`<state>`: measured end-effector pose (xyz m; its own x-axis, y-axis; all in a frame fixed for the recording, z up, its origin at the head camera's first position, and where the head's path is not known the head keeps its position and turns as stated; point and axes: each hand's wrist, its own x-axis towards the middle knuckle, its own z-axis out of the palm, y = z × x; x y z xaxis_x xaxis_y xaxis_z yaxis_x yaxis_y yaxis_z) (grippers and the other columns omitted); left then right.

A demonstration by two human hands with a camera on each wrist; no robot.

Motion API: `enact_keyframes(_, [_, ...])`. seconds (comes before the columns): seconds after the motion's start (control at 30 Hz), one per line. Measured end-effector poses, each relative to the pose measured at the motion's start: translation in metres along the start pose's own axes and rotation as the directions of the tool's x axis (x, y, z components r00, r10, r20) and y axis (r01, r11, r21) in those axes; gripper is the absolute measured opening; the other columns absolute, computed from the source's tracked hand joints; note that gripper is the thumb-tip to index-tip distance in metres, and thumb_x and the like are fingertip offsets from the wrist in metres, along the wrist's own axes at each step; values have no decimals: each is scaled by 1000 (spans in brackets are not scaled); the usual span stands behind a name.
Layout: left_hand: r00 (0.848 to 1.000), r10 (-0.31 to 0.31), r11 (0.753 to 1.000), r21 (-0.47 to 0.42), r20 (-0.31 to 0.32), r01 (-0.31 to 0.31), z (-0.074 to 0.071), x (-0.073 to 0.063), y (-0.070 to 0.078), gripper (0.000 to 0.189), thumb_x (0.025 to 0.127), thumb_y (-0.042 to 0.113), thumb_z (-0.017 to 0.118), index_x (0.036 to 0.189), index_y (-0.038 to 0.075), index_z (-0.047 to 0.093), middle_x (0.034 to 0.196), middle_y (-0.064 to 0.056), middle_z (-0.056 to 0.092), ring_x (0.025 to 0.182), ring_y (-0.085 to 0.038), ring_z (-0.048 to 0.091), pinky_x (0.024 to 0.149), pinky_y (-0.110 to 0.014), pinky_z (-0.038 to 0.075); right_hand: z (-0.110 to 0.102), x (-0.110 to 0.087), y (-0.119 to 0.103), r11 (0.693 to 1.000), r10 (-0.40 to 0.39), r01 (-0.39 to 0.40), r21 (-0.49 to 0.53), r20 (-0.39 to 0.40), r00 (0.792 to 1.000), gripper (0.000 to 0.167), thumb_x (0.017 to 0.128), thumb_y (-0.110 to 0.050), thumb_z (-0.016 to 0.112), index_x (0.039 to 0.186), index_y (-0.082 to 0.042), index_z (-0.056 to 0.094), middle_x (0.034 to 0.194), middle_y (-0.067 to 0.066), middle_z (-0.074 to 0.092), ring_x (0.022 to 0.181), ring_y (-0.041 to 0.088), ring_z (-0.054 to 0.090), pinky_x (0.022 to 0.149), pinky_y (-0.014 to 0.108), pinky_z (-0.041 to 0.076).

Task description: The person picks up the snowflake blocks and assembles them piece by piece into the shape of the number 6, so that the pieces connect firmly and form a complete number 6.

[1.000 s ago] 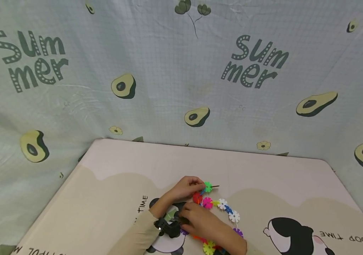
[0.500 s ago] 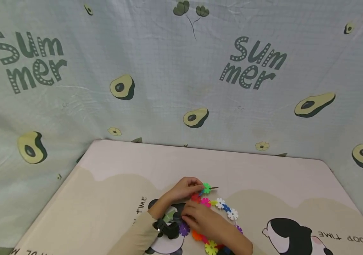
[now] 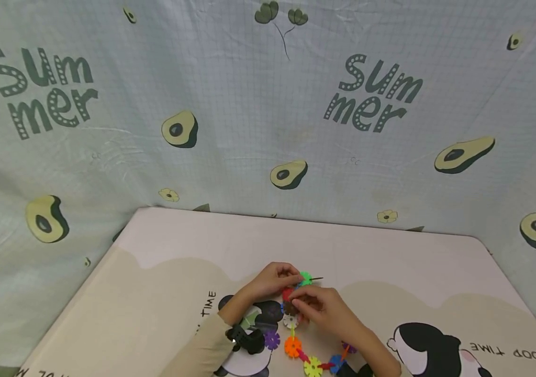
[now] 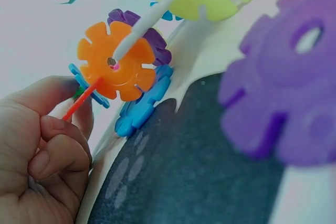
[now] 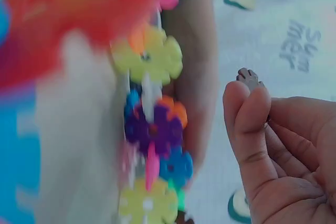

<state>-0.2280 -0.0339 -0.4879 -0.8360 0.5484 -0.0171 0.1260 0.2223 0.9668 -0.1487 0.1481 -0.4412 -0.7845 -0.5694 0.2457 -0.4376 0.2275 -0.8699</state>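
A chain of colourful notched plastic snowflake discs curves over the mat, with an orange disc (image 3: 292,346) and a yellow disc (image 3: 313,366) on its near side. My left hand (image 3: 275,277) pinches the chain's far end at a green disc (image 3: 305,278); a thin brown disc seen edge-on sticks out from it. Between thumb and fingertips, my right hand (image 3: 326,309) holds a brown disc (image 5: 248,78). It is close to a red disc (image 3: 287,294) and a white disc (image 3: 290,320) of the chain. The right hand covers part of the chain in the head view.
A purple disc (image 3: 272,340) lies apart from the chain, near the left wrist's black strap (image 3: 246,339). Printed figures mark the pale mat (image 3: 178,235). Behind it hangs a curtain (image 3: 230,131) with avocado prints.
My right hand has moved right and turned, uncovering the white and orange discs and showing the brown disc at its fingertips. The left hand stays at the green disc.
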Motion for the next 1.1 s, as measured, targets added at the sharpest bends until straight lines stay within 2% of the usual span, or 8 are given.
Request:
enact_keyframes(0.3, [999, -10, 999, 47, -32, 12, 3, -1, 3, 20, 95, 14, 62, 97, -5, 69, 78, 0, 62, 64, -5, 46, 61, -18, 38, -32, -10, 12, 999, 27, -21, 48, -111, 993, 19, 95, -1, 59, 112, 8, 62, 90, 20, 67, 65, 25, 66, 58, 32, 56])
enact_keyframes(0.4, [999, 4, 998, 62, -32, -2, 3, -6, 14, 19, 95, 11, 62, 96, -7, 68, 77, -5, 64, 64, -6, 48, 62, -18, 40, -39, -12, 18, 999, 18, -11, 48, -136, 991, 19, 94, 1, 59, 112, 8, 61, 89, 21, 66, 66, 27, 66, 58, 33, 56])
enact_keyframes(0.57, [999, 32, 997, 68, -26, -31, 2, -15, 31, 16, 93, 6, 62, 96, -9, 68, 81, -16, 67, 64, -6, 51, 63, -18, 43, -48, -14, 27, 999, 37, -29, 46, -187, 982, 16, 94, 2, 60, 108, 8, 62, 86, 20, 65, 66, 21, 67, 58, 31, 56])
enact_keyframes(0.73, [1000, 15, 998, 68, -11, -14, 1, -3, 5, 18, 93, 14, 64, 95, -3, 70, 77, -6, 66, 63, -4, 50, 63, -18, 42, -54, -16, 40, 996, 86, -78, 39, -254, 964, 14, 93, 2, 61, 106, 8, 63, 84, 16, 67, 64, 20, 65, 54, 30, 54])
enact_keyframes(0.8, [1000, 8, 997, 70, -4, -8, 0, 2, -6, 19, 93, 17, 65, 94, -1, 71, 76, -1, 64, 63, -4, 49, 63, -19, 42, -58, -16, 44, 990, 141, -129, 60, -283, 949, 15, 93, 0, 62, 106, 8, 63, 83, 11, 68, 63, 21, 65, 53, 30, 53])
enact_keyframes(0.87, [1000, 5, 997, 75, -2, -5, 0, 2, -6, 20, 93, 18, 65, 94, -1, 70, 75, 1, 63, 64, -5, 49, 63, -19, 41, -61, -16, 48, 973, 230, -211, 94, -316, 921, 17, 93, -4, 64, 105, 8, 63, 82, 6, 69, 62, 20, 63, 53, 28, 51])
enact_keyframes(1.0, [1000, -11, 997, 79, -1, 11, 0, 2, -4, 20, 94, 20, 65, 93, 1, 70, 73, 4, 60, 64, -5, 48, 63, -19, 40, -67, -13, 53, 913, 404, -352, 206, -347, 846, 24, 92, -9, 67, 107, 10, 62, 82, 5, 69, 65, 14, 62, 58, 25, 51])
enact_keyframes(1.1, [1000, -17, 996, 82, -4, 18, 0, 2, -3, 20, 94, 20, 65, 93, 1, 70, 71, 5, 57, 63, -6, 46, 62, -19, 38, -70, -12, 55, 879, 470, -403, 253, -329, 819, 27, 92, -9, 67, 109, 11, 60, 84, 7, 69, 66, 11, 62, 60, 23, 51])
